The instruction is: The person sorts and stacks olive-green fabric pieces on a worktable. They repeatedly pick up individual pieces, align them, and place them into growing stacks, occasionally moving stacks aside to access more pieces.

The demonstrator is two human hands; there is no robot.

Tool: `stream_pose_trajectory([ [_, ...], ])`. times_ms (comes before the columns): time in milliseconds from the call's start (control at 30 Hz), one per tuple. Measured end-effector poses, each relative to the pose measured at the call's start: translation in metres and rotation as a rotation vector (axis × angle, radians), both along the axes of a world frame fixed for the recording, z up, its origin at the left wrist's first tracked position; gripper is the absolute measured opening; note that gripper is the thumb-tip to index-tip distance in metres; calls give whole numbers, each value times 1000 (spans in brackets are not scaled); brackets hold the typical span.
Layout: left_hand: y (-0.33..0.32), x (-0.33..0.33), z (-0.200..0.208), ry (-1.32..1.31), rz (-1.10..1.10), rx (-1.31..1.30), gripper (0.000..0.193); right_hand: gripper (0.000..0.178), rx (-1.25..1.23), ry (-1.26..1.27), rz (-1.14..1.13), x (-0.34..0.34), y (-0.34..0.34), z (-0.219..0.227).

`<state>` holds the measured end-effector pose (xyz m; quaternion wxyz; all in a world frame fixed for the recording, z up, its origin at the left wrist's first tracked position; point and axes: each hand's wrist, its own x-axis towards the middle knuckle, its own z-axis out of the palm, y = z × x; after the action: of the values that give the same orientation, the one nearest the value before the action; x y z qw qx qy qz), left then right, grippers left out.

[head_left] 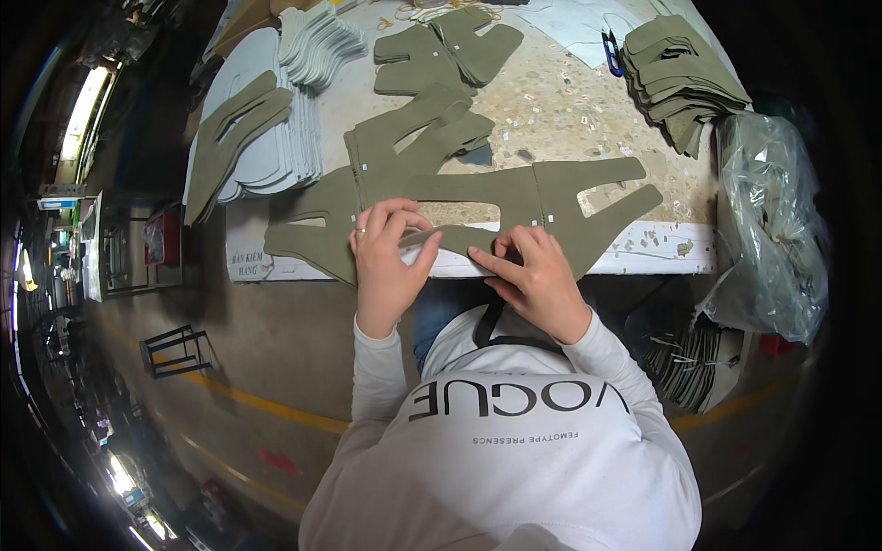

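An olive-green cut fabric panel (pixel 473 241) with long slots lies along the near edge of the table. At its near strip my left hand (pixel 390 262) has curled fingers, with thumb and forefinger gripping the edge. To the right, my right hand (pixel 537 280) pinches the same strip, forefinger laid along it and thumb below. Joined to or overlapping it on the right is another olive panel (pixel 574 207) with a forked end. More olive panels (pixel 312 225) spread out under and beyond my left hand, some bearing small white stickers. Whether the pieces are joined is hard to make out.
Stacks of pale grey pieces (pixel 289 138) stand at the left, one olive panel (pixel 234 138) on top. Further olive panels (pixel 446 55) lie at the back. At the right are an olive stack (pixel 680 78), blue-handled snips (pixel 613 53) and a clear plastic bag (pixel 772 230).
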<state>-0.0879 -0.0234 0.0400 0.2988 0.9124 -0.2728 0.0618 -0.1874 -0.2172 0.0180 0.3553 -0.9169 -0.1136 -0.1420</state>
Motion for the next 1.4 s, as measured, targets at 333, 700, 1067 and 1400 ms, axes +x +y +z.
stream_pose_trajectory([
  [333, -2, 7, -20, 725, 50, -625, 15, 52, 23, 34, -5, -1, -2, 0],
  [700, -2, 7, 31, 219, 324, -143, 15, 37, 143, 197, 201, 0, -30, 22],
  [1067, -34, 186, 54, -90, 145, 63, 27, 20, 76, -321, -302, 162, -133, 51],
  [1400, -53, 228, -32, -34, 263, 97, 40, 34, -61, -217, -655, 245, -127, -40],
])
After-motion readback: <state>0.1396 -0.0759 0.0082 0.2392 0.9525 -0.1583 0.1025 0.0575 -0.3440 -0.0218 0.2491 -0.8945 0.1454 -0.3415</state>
